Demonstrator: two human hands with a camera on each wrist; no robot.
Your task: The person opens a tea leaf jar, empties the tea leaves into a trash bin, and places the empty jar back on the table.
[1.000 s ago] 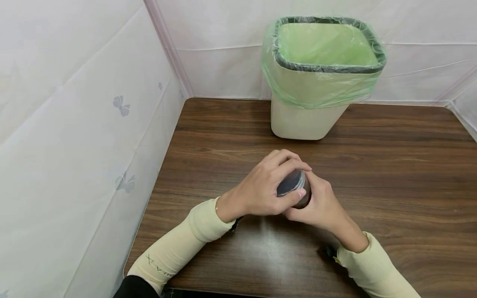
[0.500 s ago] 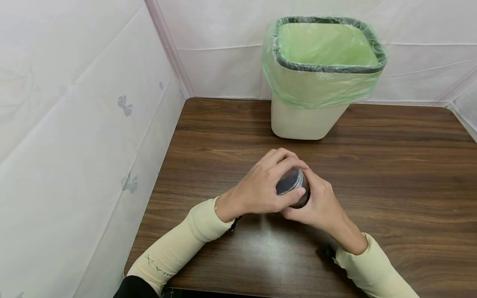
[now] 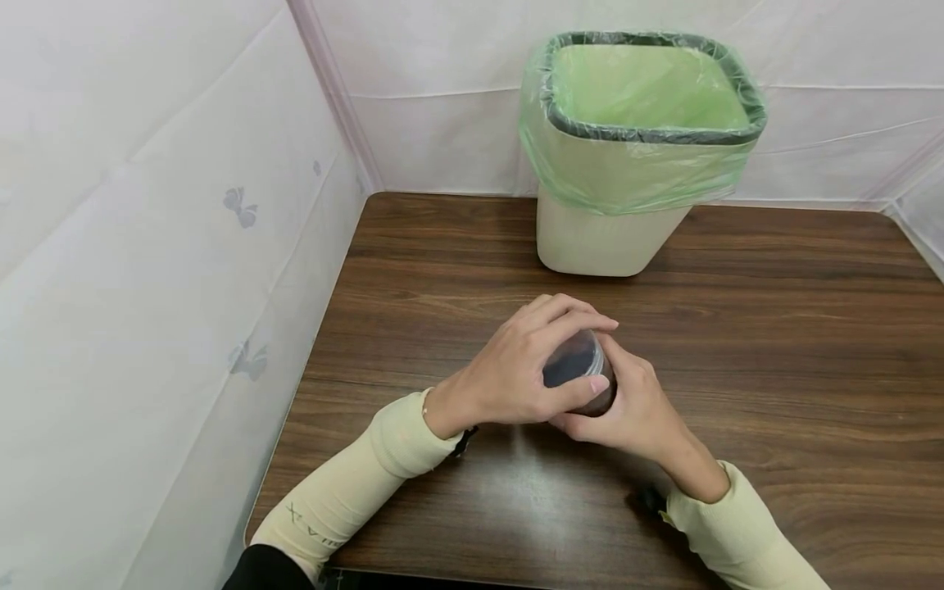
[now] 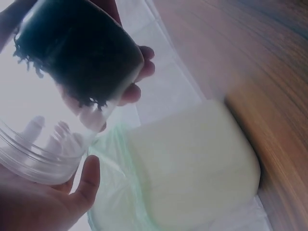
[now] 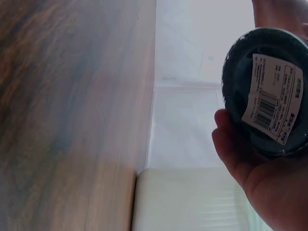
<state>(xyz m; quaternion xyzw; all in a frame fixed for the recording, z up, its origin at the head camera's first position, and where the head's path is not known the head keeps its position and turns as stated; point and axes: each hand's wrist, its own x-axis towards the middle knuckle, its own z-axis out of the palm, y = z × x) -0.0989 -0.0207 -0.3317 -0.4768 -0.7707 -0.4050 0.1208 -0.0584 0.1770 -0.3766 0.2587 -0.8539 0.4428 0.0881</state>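
The brown wooden table (image 3: 774,344) fills the view, and on it at twelve o'clock stands a cream waste bin (image 3: 612,238) lined with a green plastic bag (image 3: 642,172), well apart from the hands. Toward six o'clock, above the table's middle, both hands meet around a small clear jar (image 3: 578,370) with dark contents. The left hand (image 3: 516,373) curls its fingers over the jar's transparent lid end from nine o'clock; the right hand (image 3: 634,406) cups the base from three o'clock, where the right wrist view shows a white barcode label (image 5: 273,98). The jar lies tilted, held off the table
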